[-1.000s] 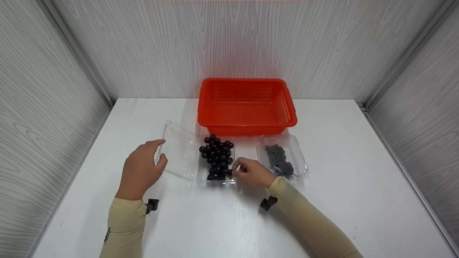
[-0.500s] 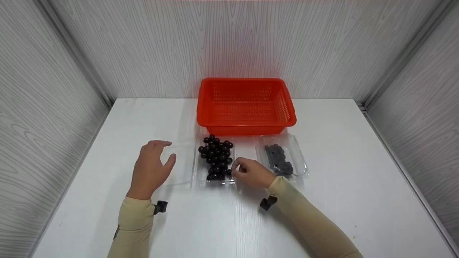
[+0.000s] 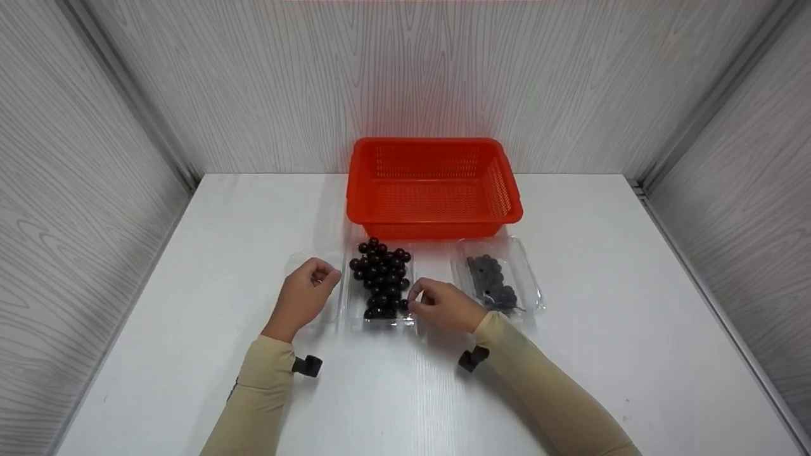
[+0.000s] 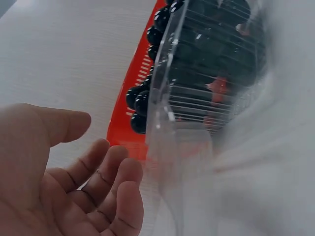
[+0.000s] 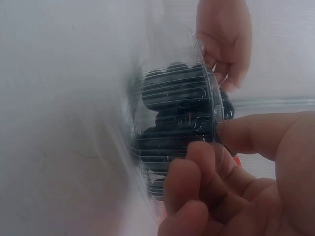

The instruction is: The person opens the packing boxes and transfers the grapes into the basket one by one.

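Apparently at the steadying step, with a firm hold from one side and none evident from the other. Leftmost, the left hand (image 3: 303, 296), loosely curled, a gap between thumb and fingers in its own wrist view, nothing visibly gripped. Beneath that hand, a clear lid (image 3: 329, 310), hard to make out; no telling whether touched by the fingertips. Just right of the same hand, an open clear box (image 3: 383, 322) full of glossy dark grapes (image 3: 380, 272), a few of them up past the rim. Calls, by the look of it, for a small closing of the left fingers, on the lid or on the box's near side, without jostling the grapes. Beyond both hands, a red basket (image 3: 434, 229). Farther right, the right hand (image 3: 447, 307), pinching the box's edge close to the near corner: thumb on the grape side, index finger against the outer wall, other fingers curled beside it. Just beyond that hand and to its right, a second package (image 3: 524, 272), also clear, with duller fruit (image 3: 491, 285) inside, not gripped by either hand.
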`<state>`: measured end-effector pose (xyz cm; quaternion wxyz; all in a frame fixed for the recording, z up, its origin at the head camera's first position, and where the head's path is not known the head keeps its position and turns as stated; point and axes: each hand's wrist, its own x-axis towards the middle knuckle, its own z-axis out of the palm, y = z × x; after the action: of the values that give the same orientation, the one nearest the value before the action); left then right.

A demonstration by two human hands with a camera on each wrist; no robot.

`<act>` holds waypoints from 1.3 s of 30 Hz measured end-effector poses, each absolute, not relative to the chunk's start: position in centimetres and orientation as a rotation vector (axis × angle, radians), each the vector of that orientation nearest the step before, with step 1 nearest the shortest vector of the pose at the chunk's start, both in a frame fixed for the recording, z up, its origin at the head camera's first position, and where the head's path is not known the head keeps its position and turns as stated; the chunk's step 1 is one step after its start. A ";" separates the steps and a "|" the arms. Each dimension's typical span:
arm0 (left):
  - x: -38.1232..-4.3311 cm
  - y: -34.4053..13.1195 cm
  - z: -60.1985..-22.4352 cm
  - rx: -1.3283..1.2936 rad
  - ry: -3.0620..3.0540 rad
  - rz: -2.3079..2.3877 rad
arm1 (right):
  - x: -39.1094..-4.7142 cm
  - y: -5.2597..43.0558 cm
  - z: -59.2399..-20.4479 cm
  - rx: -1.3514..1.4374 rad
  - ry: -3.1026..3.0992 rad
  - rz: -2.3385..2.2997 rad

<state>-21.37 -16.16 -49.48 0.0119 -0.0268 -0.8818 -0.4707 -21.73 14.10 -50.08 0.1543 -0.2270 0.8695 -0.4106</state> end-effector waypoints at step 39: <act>-22.1 -15.6 -51.5 -0.083 -3.005 -1.245 | -21.6 13.7 -49.3 -0.736 2.606 -1.205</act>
<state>-22.11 -15.57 -51.48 -0.0561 -0.0254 -0.9221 -0.3820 -21.65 13.71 -49.34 0.0888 -0.2475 0.8757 -0.4051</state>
